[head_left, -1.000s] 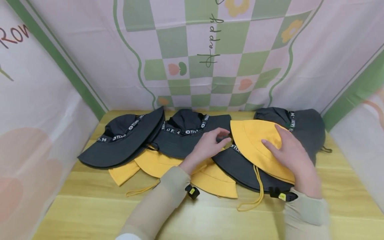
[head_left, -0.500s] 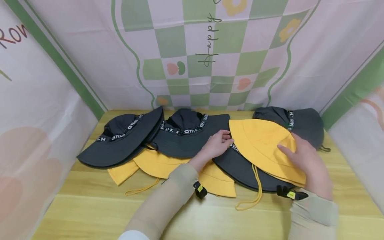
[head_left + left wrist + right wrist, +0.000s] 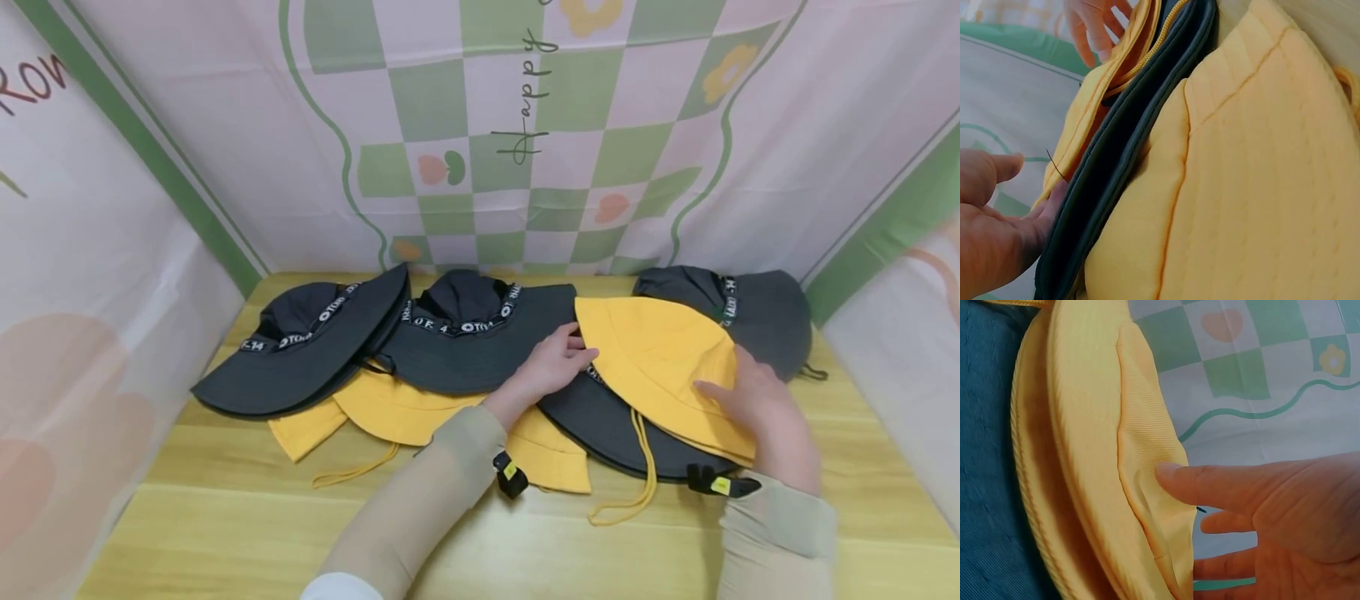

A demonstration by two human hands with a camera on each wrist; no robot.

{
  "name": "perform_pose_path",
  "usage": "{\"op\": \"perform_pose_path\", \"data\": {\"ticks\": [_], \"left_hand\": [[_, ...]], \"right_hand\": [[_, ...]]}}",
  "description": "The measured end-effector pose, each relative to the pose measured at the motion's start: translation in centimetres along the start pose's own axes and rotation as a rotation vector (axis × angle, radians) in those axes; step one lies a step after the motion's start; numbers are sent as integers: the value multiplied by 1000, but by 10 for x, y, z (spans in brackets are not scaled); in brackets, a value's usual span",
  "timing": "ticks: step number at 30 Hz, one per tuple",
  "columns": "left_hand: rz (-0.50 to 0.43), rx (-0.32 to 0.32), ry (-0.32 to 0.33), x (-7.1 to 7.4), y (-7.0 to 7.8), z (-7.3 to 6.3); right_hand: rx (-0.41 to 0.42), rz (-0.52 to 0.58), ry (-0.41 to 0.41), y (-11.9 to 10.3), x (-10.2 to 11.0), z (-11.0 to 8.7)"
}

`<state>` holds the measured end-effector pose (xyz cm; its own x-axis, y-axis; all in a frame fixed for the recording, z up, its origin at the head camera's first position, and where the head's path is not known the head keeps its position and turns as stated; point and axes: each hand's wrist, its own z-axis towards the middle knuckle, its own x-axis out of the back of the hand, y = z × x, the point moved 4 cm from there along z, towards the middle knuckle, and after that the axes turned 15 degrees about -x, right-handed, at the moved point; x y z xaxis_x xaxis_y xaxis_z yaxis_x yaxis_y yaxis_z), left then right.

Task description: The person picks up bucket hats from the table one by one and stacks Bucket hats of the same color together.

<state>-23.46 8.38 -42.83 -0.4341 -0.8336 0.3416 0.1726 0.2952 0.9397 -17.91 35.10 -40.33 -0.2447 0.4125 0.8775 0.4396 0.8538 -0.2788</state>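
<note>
Left hand [image 3: 553,363], fingers relaxed, shifts toward three o'clock against the yellow bucket hat [image 3: 651,354], seemingly steadied by the pinching right hand [image 3: 768,408].

The person is wearing beige sleeves [image 3: 408,512] ending in broad, greenish-grey cuffs [image 3: 472,437]. Black bands [image 3: 746,486] bearing small yellow patches [image 3: 721,486] are sitting at both wrists, and white fabric [image 3: 341,587] is showing beneath the left sleeve.

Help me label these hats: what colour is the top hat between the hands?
Plain yellow. The hat shows best in the head view.
</note>
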Motion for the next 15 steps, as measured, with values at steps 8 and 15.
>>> {"op": "perform_pose_path", "data": {"ticks": [8,15], "left_hand": [[-271,-37,37,-3,-1,3],[-312,-59,18,-3,1,2]], "right_hand": [[29,63,79,-1,1,1],[-46,117,61,9,3,4]]}}
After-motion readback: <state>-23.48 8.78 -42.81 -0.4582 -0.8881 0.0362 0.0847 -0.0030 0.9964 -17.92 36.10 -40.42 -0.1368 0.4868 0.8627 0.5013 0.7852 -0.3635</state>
